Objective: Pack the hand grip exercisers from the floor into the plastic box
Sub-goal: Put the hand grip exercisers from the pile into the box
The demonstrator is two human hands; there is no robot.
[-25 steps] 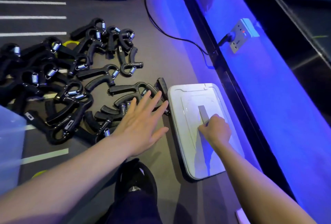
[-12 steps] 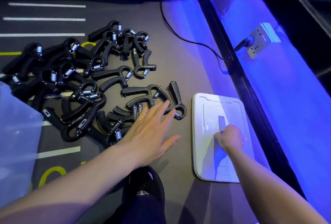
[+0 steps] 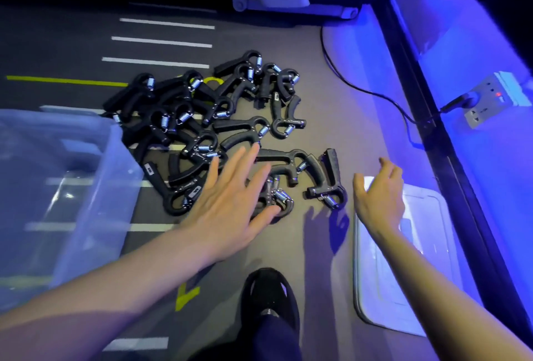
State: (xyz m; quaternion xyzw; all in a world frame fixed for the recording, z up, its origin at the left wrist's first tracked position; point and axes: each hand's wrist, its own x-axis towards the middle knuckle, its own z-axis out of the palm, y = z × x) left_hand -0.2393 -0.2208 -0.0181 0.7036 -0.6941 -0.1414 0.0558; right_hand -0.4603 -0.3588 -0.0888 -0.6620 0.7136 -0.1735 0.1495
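— What's lying around the pile of hand grip exercisers (image 3: 202, 129) right now?

— I'm looking down at them spread over the dark floor (image 3: 331, 135). The plastic box (image 3: 86, 187), clear and bluish, is standing just left of the pile, its near corner almost touching the leftmost grips. To the right of the pile a white lid (image 3: 427, 259) is lying flat on the floor, well apart from the box. A black cable (image 3: 360, 89) is running past the pile's far right side toward a wall socket (image 3: 487, 104) on the blue-lit ledge. Below the pile my black shoe (image 3: 268, 297) is showing. White and yellow floor lines are passing under and beyond the heap.

— Anything blocking the way to the box?

— My own left forearm is crossing between me and the pile's near edge, and the box wall is blurring what is behind it.

— And the hands?

— My left hand (image 3: 230, 202) is spreading wide, fingers straight, over the near grips; the thumb tip is sitting at one sprung exerciser (image 3: 277, 199), but I cannot tell if the palm is pressing down. It is gripping nothing. My right hand (image 3: 377, 199) is hovering right of the pile, over the lid's far corner, fingers loosely curved and apart, holding nothing, close to one lone exerciser (image 3: 328, 181).
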